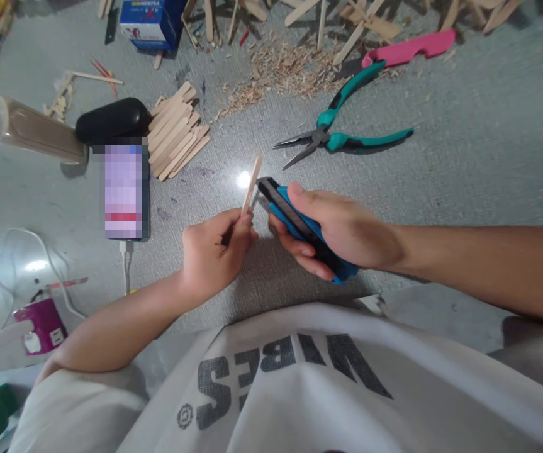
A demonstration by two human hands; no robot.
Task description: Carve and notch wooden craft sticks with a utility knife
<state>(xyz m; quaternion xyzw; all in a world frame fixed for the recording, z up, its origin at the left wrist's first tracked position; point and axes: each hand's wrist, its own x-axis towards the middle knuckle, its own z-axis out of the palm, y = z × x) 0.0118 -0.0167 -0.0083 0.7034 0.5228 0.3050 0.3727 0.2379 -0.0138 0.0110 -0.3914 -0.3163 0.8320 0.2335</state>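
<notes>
Pinched upright in my left hand (217,248) is a wooden popsicle stick (253,181). My right hand (341,229) is wrapped round a blue and black utility knife (294,220), its tip close beside the stick; whether the blade touches the wood I cannot tell. Beyond my hands lie needle-nose pliers (319,135) with teal handles, jaws apart and pointing left. A stack of popsicle sticks (177,135) rests on the table to the left of the pliers.
Wood shavings (280,72) are heaped at the back, near a pink tool (410,49) and a blue box (151,25). On the left are a phone (124,192) with a cable, a black case (113,119), a tall container (39,129) and a purple object (42,324).
</notes>
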